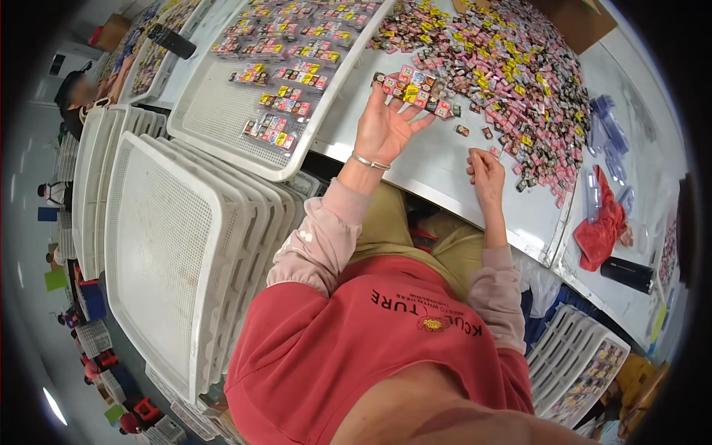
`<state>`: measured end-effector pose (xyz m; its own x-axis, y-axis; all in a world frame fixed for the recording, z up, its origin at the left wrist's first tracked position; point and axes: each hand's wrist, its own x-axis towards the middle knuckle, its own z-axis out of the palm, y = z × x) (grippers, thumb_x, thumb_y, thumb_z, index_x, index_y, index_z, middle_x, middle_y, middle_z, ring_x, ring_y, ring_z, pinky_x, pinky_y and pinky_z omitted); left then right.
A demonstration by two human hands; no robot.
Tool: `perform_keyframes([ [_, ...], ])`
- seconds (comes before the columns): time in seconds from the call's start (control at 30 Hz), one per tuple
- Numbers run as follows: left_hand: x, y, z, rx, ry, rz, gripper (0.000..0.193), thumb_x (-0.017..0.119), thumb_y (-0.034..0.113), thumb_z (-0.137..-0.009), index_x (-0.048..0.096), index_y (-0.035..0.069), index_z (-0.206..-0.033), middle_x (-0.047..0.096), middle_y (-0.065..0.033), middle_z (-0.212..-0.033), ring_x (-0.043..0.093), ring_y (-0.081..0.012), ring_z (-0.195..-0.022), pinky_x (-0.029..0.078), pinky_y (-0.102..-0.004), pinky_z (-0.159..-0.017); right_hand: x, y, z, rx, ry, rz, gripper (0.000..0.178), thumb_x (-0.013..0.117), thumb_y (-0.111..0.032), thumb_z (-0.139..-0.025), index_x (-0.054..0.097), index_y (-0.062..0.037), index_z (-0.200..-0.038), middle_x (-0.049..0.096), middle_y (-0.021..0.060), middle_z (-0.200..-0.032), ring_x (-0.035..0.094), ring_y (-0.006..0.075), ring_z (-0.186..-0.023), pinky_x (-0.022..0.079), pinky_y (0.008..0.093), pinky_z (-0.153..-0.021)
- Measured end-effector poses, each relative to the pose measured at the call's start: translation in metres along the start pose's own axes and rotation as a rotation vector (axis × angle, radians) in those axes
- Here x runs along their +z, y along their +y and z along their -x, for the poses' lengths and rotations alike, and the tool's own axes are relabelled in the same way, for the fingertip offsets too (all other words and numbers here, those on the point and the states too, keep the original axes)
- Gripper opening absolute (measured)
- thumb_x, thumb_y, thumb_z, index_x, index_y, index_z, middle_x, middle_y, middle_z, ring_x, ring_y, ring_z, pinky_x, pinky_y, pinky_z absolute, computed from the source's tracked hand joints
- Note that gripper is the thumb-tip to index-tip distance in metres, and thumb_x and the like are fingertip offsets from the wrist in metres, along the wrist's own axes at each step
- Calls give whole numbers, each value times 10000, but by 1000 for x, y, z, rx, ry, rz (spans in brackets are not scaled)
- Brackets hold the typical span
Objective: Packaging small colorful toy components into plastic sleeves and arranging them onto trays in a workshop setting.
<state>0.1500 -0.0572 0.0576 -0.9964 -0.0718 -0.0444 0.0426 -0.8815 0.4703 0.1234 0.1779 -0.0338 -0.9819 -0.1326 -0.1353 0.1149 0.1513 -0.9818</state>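
Note:
My left hand (386,127) is palm up over the table edge. Its thumb and fingers hold a clear pack filled with small square pieces (415,90) in pink, yellow and dark brown. My right hand (486,176) is to the right and nearer to me, low over the white table (445,159). Its fingers are curled together, and whatever they may hold is too small to make out. Just beyond it lie a few loose pieces (487,133), at the edge of a wide heap of the same small pieces (512,89).
A white perforated tray (211,100) at the left holds rows of filled packs (285,101). Stacked white trays (167,245) stand beside me. At the right are clear plastic containers (610,130), a red cloth (599,226) and a black box (627,274). Other people work far left.

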Motion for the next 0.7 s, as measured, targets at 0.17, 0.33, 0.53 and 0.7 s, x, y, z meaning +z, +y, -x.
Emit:
perform_keyframes([
  [0.17,0,-5,2,-4,22,23,463,380,479,-973,442,129,-1270,496,-76,-1232,523,-291,-1116,445,-572,-930,-4,4,-1,-28,26,6,223,586,-200,-920,656,-19,-1030,631,16,-805,572,68,-634,445,197,-515],
  [0.33,-4,7,-4,11,55,34,420,382,447,-983,450,124,-1243,482,-72,-1250,525,-291,-1100,441,-577,-930,7,4,2,-111,17,39,202,588,-173,-916,653,-15,-1024,637,22,-811,579,71,-635,454,197,-512],
  [0.53,-25,89,-90,183,6,34,346,349,326,-993,441,67,-1204,511,-145,-1231,528,-322,-1082,422,-579,-952,-4,12,9,-167,40,71,187,580,-148,-920,647,-12,-1029,635,29,-806,574,64,-630,457,193,-513],
  [0.7,-89,223,-116,471,343,-181,280,412,323,-979,502,79,-1084,584,-112,-968,592,-283,-853,439,-596,-835,3,10,9,-174,18,37,200,572,-165,-934,642,-12,-1042,615,20,-826,531,46,-632,422,174,-513],
])
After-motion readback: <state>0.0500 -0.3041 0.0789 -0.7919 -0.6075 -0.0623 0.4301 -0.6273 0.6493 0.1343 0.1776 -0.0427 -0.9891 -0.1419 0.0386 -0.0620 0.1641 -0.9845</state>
